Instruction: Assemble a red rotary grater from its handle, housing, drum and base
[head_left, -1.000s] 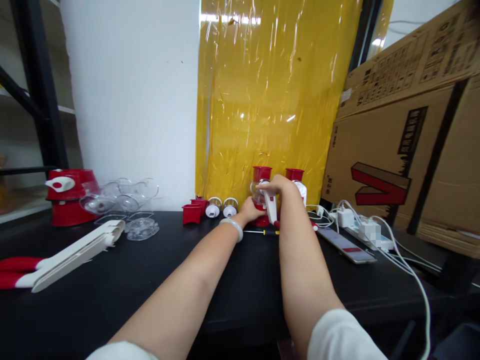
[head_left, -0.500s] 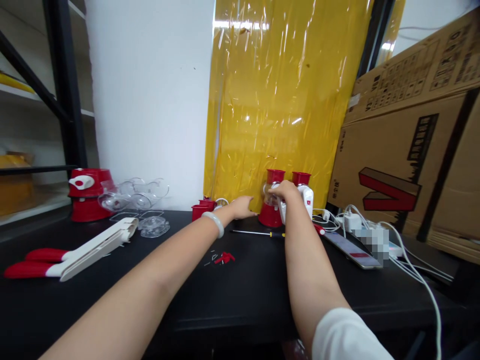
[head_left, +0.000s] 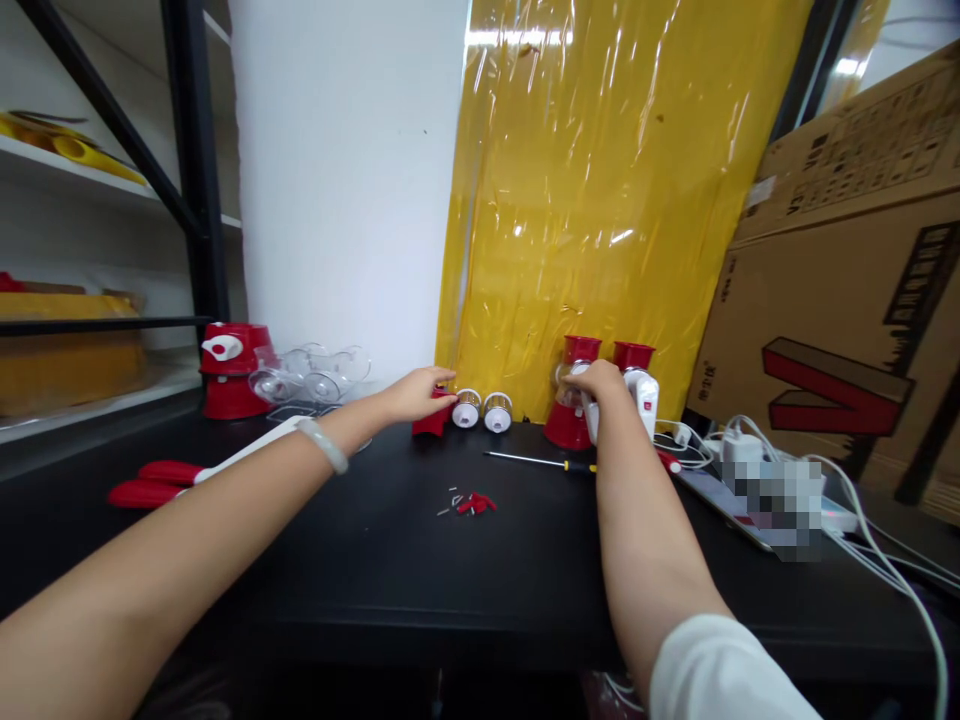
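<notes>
My left hand is at a red plastic box, its thumb and fingers either side of the box's upper part. To the right of that box, two drum-shaped grater cylinders with white ends lie side by side. My right hand is closed on a red and white rotary grater with a red hopper and a clear section; its fingertips are partly hidden. Another rotary grater stands just right of it. In front lies a screwdriver with a yellow and black handle.
Small red parts and screws lie mid-table. At left are red-handled white pieces, clear plastic housings and red bases. A phone, white cables and a large carton are on the right.
My left hand has moved left from beside the grater cylinders to the red box, uncovering both cylinders. My right hand stays on the rotary grater. The view has shifted left.
</notes>
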